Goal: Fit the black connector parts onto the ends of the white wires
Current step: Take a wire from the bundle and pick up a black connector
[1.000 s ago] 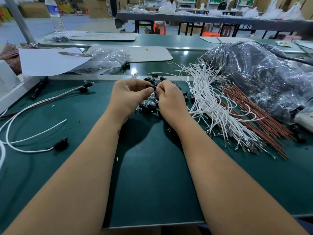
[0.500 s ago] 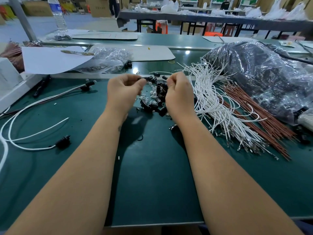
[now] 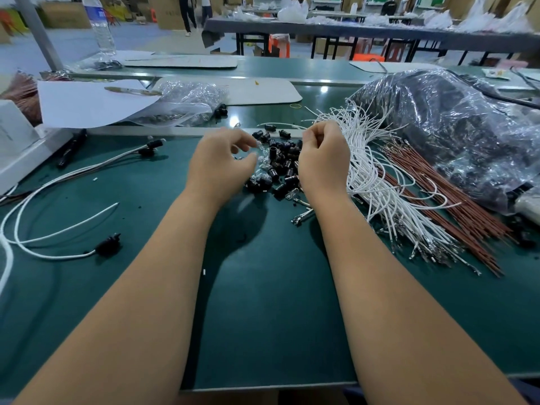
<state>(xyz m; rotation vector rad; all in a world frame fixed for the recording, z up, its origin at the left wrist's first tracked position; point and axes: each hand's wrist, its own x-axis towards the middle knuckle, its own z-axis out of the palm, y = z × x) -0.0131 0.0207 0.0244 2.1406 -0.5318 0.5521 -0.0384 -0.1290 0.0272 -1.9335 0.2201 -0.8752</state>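
The hands have parted: a second ago they met over one piece, now the left hand (image 3: pixel 217 163) hovers loose-fingered and the right hand (image 3: pixel 323 159) curls, contents unclear. Between them the black connector parts (image 3: pixel 277 168) sit on the worktop (image 3: pixel 263 302), white wires (image 3: pixel 377 182) just right – next pairing looks due

The left hand (image 3: pixel 219 165) is motion-blurred at the fingertips, so whether it pinches anything cannot be told. The right hand (image 3: pixel 323 159) curls its fingers inward, hiding what they hold. Both hands cover part of the connector pile (image 3: pixel 277 165). Right of the pile, the bag (image 3: pixel 455 135) hides its dark contents and runs off the frame's edge.
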